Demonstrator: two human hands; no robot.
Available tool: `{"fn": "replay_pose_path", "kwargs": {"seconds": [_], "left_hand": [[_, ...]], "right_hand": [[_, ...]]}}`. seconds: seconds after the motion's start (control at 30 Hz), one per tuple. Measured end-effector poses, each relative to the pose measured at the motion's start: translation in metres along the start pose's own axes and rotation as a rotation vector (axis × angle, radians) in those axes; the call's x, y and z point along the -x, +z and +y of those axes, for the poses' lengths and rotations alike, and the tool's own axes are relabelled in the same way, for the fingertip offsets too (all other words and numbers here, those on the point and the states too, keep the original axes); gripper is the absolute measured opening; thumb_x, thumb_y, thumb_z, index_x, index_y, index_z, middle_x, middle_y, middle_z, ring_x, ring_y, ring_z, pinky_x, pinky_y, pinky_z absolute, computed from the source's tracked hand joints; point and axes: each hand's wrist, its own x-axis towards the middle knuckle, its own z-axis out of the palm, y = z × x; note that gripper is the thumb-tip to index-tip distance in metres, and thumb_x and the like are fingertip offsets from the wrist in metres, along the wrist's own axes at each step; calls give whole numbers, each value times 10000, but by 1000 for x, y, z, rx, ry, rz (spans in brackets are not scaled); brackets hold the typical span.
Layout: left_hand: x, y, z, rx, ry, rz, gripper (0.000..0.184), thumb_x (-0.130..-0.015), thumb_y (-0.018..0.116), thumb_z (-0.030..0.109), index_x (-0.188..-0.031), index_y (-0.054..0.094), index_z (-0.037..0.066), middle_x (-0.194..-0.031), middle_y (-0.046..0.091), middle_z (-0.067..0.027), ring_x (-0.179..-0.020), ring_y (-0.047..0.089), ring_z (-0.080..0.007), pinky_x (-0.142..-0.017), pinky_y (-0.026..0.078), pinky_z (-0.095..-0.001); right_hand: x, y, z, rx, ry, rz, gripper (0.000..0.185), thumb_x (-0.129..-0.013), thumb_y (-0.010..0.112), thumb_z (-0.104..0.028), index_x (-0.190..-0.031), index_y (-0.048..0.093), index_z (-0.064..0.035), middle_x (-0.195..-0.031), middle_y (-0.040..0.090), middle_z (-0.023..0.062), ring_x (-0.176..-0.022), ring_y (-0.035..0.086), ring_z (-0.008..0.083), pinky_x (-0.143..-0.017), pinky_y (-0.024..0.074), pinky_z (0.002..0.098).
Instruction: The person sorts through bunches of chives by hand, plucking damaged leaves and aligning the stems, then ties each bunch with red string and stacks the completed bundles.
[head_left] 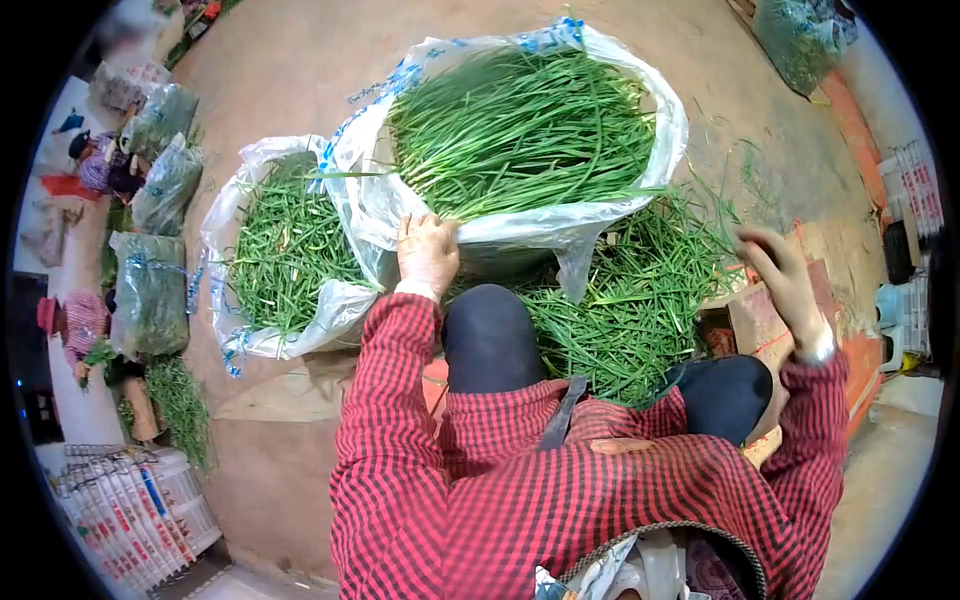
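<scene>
My left hand [427,255] is closed at the near left rim of a large clear plastic bag [530,220], its fingertips at the plastic and the stem ends. Long green stalks [525,130] fill that bag, lying side by side. My right hand [785,275] is raised at the right, fingers apart and holding nothing, beside a loose heap of short greens [630,310]. Left of the large bag stands a smaller open plastic bag [215,240] with cut greens [290,250] in it. A flat dark blade [563,412] lies on my lap.
Packed bags of greens [150,295] stand in a row at the left, near two people [80,325]. White crates [140,510] are stacked at the lower left. Another full bag [795,45] is at the upper right, with more crates [912,185] along the right wall.
</scene>
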Motion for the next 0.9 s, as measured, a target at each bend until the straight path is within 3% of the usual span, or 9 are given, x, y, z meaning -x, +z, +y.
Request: {"fn": "replay_pose_path", "kwargs": {"seconds": [0.07,0.2,0.27,0.37,0.43,0.57,0.6,0.73,0.9], "left_hand": [[18,-7,-1,103,32,44,247,-751,611,89,-963,729,136,-925,646,-98,-977,587,-298,-1061,353,-478],[62,0,-5,331,30,180,255,-705,667,80,-947,732,128,-834,602,-58,-876,576,-286,-902,434,-421],[71,4,-6,513,-3,249,294,-670,687,53,-947,727,143,-829,579,-44,-834,556,-264,-761,443,-395],[68,-2,-6,470,-17,239,288,-663,687,49,-930,724,152,-829,574,-39,-835,557,-263,-768,449,-390],[65,-7,-4,469,-31,225,269,-654,687,45,-897,727,153,-828,575,-42,-841,562,-262,-765,459,-390],[63,-1,-9,525,-16,240,253,-648,685,45,-873,732,152,-826,583,-53,-845,576,-267,-757,475,-392],[63,2,-10,560,-27,239,253,-647,686,45,-872,733,150,-822,586,-55,-837,578,-270,-753,477,-393],[62,8,-12,638,-64,238,245,-649,680,37,-868,734,134,-808,590,-62,-820,586,-272,-736,480,-390],[61,14,-15,664,-113,272,237,-653,672,29,-863,730,121,-802,590,-68,-821,590,-270,-741,479,-382]], "right_hand": [[-60,47,-15,183,-212,-46,305,-943,590,-135,-1216,600,1,-1085,668,90,-987,620,141,-853,488,276],[-137,168,-50,478,-566,-174,330,-898,607,-224,-1190,621,-73,-1109,637,134,-1053,611,316,-929,490,385],[-160,227,-52,668,-604,-306,368,-882,605,-254,-1193,610,-57,-1194,603,141,-1090,590,310,-940,486,393],[-173,295,-64,865,-495,-619,651,-772,702,-339,-1311,509,-30,-1270,554,178,-1200,524,328,-1027,418,419],[-162,324,-48,1028,-522,-559,763,-740,735,-329,-1385,434,-56,-1334,511,168,-1261,481,321,-1066,377,443],[-161,328,-38,1023,-440,-486,746,-718,765,-239,-1378,443,-111,-1283,523,109,-1198,507,294,-985,426,449],[-164,324,-30,974,-512,-440,691,-703,757,-190,-1329,474,-114,-1128,578,105,-1078,575,279,-859,489,433],[-177,302,-40,828,-185,-695,687,-723,754,-339,-1334,516,-132,-1152,597,139,-1117,586,310,-919,497,395],[-204,292,-69,839,-459,-570,517,-696,722,-227,-1193,607,-143,-1106,585,91,-1048,596,286,-872,506,396]]}}
